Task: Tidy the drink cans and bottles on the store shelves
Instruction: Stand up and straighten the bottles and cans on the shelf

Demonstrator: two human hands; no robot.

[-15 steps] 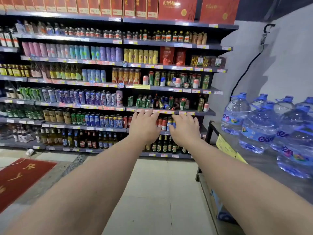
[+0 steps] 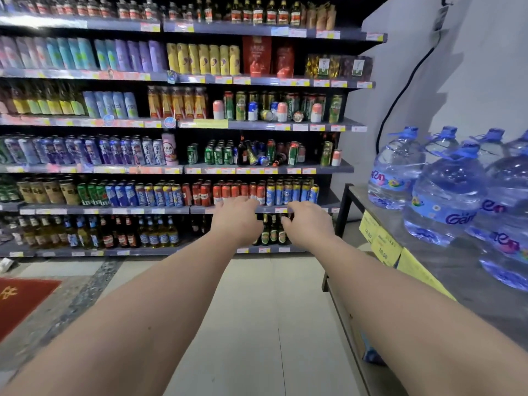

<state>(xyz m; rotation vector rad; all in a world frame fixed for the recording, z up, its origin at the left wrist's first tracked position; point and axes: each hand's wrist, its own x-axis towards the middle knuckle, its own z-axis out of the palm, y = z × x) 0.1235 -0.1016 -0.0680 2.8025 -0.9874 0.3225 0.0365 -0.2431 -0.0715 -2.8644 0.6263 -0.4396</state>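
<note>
Both my arms reach forward toward the drink shelves. My left hand [image 2: 235,220] and my right hand [image 2: 307,222] hang in the air short of the shelf, fingers loosely curled, holding nothing. Behind them stands a neat row of red cans [image 2: 237,191] and blue-yellow cans [image 2: 291,191]. One shelf up, green cans [image 2: 220,154] stand beside toppled cans and a fallen dark bottle [image 2: 278,160]. Higher still, several cans lie on their sides, one a gold can [image 2: 298,116] among upright green ones. Beer bottles [image 2: 273,234] fill the bottom shelf.
A grey table [image 2: 445,261] at the right carries large blue-capped water jugs [image 2: 395,170] and yellow price tags. A red mat [image 2: 20,301] lies on the floor at the left. Pale floor tiles [image 2: 251,310] stretch between me and the shelves.
The view has moved closer to the shelves and tilted down. Both hands sit lower against the shelves, and their fingers have curled a little.
</note>
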